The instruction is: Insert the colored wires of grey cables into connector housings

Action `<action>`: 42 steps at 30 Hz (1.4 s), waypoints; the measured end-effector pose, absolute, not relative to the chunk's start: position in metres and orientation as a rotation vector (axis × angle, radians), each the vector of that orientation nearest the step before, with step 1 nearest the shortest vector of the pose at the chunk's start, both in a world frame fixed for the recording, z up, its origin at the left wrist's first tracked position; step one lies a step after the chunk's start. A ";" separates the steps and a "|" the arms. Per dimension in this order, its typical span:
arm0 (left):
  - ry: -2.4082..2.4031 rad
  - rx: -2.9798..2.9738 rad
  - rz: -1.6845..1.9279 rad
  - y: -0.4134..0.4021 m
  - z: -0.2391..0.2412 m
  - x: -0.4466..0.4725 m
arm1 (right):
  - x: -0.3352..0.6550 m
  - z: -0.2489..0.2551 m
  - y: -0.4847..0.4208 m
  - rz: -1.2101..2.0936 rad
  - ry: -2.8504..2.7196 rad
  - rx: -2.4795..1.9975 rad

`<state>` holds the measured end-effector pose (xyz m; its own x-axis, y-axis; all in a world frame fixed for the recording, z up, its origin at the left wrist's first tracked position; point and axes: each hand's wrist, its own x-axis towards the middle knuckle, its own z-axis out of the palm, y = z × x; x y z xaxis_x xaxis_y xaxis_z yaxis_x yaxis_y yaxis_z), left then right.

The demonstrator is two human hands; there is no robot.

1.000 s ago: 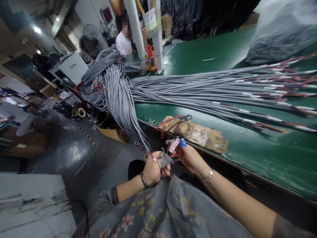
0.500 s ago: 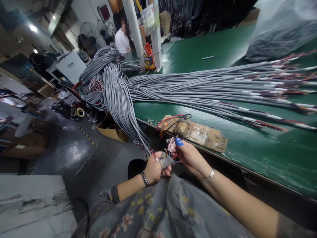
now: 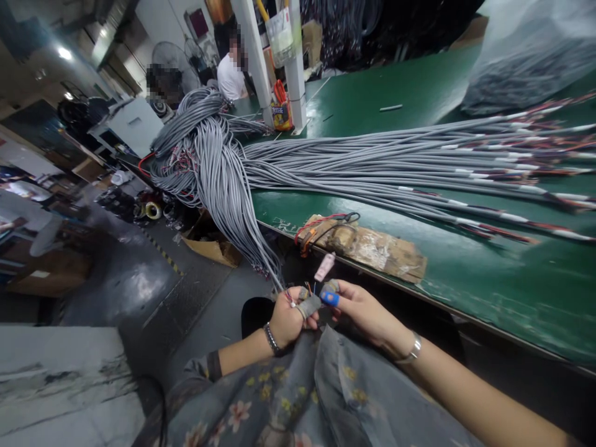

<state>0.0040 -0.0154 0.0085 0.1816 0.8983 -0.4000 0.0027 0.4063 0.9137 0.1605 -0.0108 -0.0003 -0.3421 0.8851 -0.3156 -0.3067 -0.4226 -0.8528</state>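
Note:
My left hand (image 3: pixel 289 318), with grey wrapping on its thumb and a finger, is closed around the end of a grey cable (image 3: pixel 280 280). Thin coloured wires (image 3: pixel 311 288) stick up out of that grip. Close beside them, the fingertips of my right hand (image 3: pixel 358 305) are pinched together; its thumb wears a blue cover and a finger has grey wrapping. What sits in this pinch is too small to make out. A small pale pink piece (image 3: pixel 325 267) is just above the right fingertips, apart from them, by the bench edge; its support is unclear.
Long grey cables (image 3: pixel 326 162) with stripped ends lie across the green bench (image 3: pixel 488 292), drooping over its edge at the left. A taped cardboard piece (image 3: pixel 379 251) lies at the front edge. Behind stand a white post (image 3: pixel 294 74) and a person in white (image 3: pixel 230 77).
My right hand has moved down and slightly left, away from the pink piece, to the wires at my left hand. The left hand stays closed in nearly the same place.

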 end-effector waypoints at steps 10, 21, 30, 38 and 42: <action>1.215 1.022 0.776 -0.017 0.011 0.004 | 0.149 0.005 -0.011 1.629 -1.040 -1.055; 1.239 0.948 0.848 -0.016 -0.003 0.002 | 0.143 0.006 -0.005 1.721 -0.981 -1.059; 1.225 0.880 0.914 -0.015 -0.006 0.002 | 0.140 0.004 -0.006 1.722 -0.847 -1.091; 1.197 0.754 0.961 -0.014 0.009 0.003 | 0.161 -0.006 -0.001 1.959 -0.558 -0.841; 1.131 0.731 0.901 -0.011 0.016 0.003 | 0.163 -0.003 0.010 1.922 -0.560 -0.853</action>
